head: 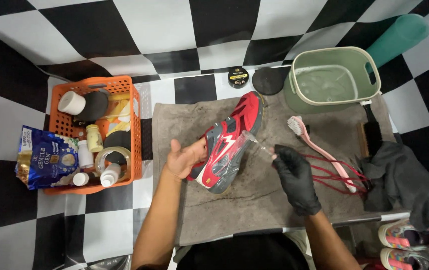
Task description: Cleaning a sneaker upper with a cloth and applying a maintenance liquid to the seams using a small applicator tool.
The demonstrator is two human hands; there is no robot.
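The bare left hand (184, 159) grips a red and grey sports shoe (229, 142) by its heel end, fingers curled round the back, holding it tilted on its side over a brown towel (254, 200) spread across the checkered floor. The right hand (294, 175), in a black glove, is closed around something small and clear (252, 141) that points at the shoe's side; what it is I cannot make out. Red laces (332, 172) lie loose on the towel just right of that hand, with a pink long-handled brush (319, 150) across them. Beyond stands a green tub (332, 77) of water, and a black brush (372, 132) lies beside a dark grey cloth (399, 177). To the left sits an orange basket (135, 130) of bottles and tape, with a blue pouch (44, 156) against it.
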